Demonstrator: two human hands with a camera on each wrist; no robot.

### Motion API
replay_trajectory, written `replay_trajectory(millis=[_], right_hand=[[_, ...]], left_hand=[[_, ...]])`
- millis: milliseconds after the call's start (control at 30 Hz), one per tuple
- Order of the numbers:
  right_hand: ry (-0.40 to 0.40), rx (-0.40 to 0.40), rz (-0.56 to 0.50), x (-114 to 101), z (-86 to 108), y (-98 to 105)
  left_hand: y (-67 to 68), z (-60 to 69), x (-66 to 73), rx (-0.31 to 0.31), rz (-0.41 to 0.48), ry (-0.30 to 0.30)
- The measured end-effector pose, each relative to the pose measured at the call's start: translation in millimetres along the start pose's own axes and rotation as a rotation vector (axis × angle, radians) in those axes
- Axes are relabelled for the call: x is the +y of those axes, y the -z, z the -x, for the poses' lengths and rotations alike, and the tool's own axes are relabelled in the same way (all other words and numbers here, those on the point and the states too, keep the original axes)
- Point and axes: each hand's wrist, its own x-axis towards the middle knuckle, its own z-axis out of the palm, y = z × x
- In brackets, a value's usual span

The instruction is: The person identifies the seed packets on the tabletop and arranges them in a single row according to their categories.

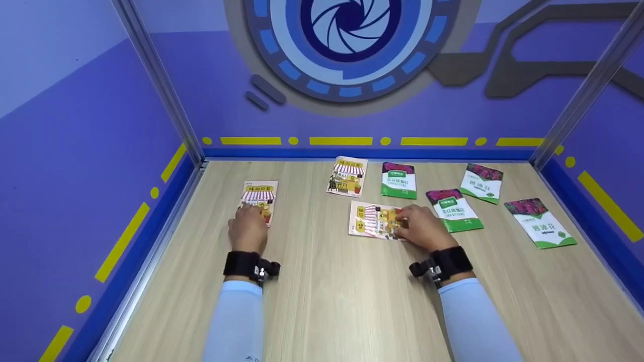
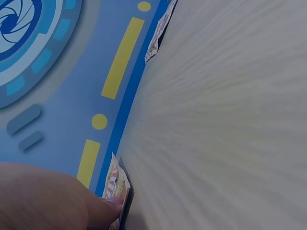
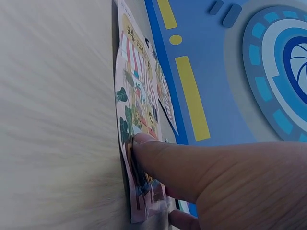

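Observation:
At the left of the table, my left hand (image 1: 249, 229) pinches the near part of a pink packet (image 1: 260, 190) printed with a striped awning. The left wrist view shows the thumb on the packet's face (image 2: 115, 179); the other fingers are hidden. A similar pink packet (image 1: 368, 220) lies turned sideways near the middle. My right hand (image 1: 426, 229) holds its right end. In the right wrist view the thumb lies on the printed face (image 3: 136, 103), with a fingertip partly showing below.
Behind stands a third pink packet (image 1: 347, 176), lying flat near the back edge. Green-and-white flower packets (image 1: 399, 180) are spread on the right, one (image 1: 454, 211) close beside my right hand. Purple-blue walls (image 1: 352, 120) enclose the wooden table (image 1: 322, 301) at the back and sides.

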Motion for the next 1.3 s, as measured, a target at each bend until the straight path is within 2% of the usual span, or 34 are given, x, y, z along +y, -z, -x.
replay_trajectory(millis=[367, 467, 700, 900, 1033, 1167, 1300], right_hand=[[-0.005, -0.006, -0.002, 2.2, 0.6, -1.8], [-0.02, -0.016, -0.01, 1.8, 1.0, -1.4], [0.004, 0.0, -0.003, 2.9, -0.1, -2.1], [-0.004, -0.009, -0.01, 3.1, -0.4, -1.8], [0.006, -0.005, -0.007, 3.2, -0.3, -1.3], [0.009, -0.003, -0.006, 3.3, -0.1, -1.1], [-0.001, -0.012, -0.006, 2.7, -0.1, -1.6]], left_hand=[[1.3, -5.4, -7.0, -0.062, -0.026, 0.049], [2.5, -4.4, -7.4, -0.064, -0.024, 0.048], [4.7, -2.4, -6.9, -0.013, -0.001, 0.028], [5.3, -3.3, -6.9, -0.041, -0.02, 0.045], [5.2, -4.8, -6.2, -0.055, -0.035, 0.033], [5.6, -5.8, -4.8, -0.066, -0.016, 0.032], [8.0, -7.4, -0.4, -0.05, 0.014, 0.002]])
